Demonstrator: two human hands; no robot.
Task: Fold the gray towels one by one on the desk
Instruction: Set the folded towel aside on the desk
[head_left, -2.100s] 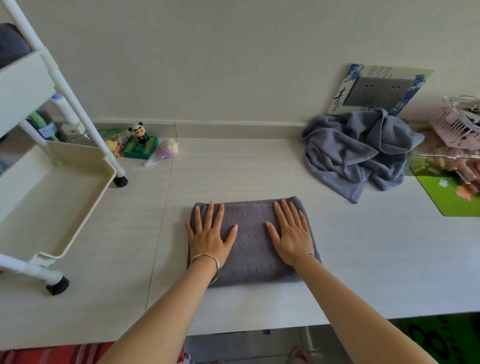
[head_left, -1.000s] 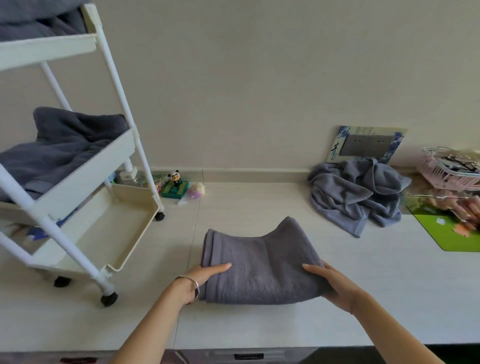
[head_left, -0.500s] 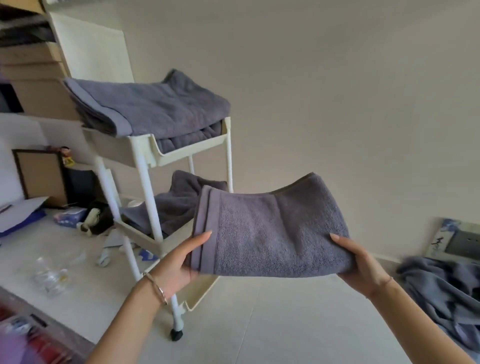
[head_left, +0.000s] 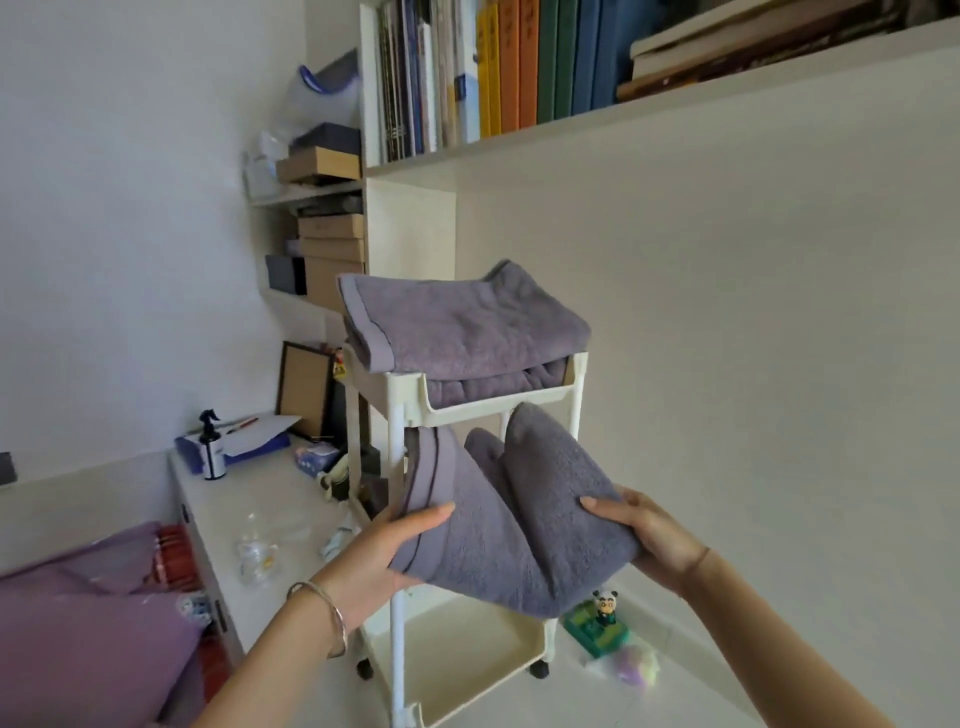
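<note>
A folded towel (head_left: 524, 525) is held up off the desk (head_left: 582, 701), in front of the cart (head_left: 397, 457), with its far end raised toward the gap under the top tier (head_left: 498, 408). It is gripped at its 9 o'clock edge by the left hand (head_left: 387, 551) and at its 3 o'clock edge by the right hand (head_left: 652, 535), thumbs on top and fingers underneath. A stack (head_left: 457, 322) of folded towels is carried on the top tier, at 12 o'clock.

The step is judged to be stowing the towel on the middle tier. The towel should be kept level and its sagging middle drawn taut, so that the folds are not lost. It should be fed in far end first, clear of the post at 10 o'clock, and let go only once its weight is borne. The panda (head_left: 604, 605) at 5 o'clock should be left unbrushed.
</note>
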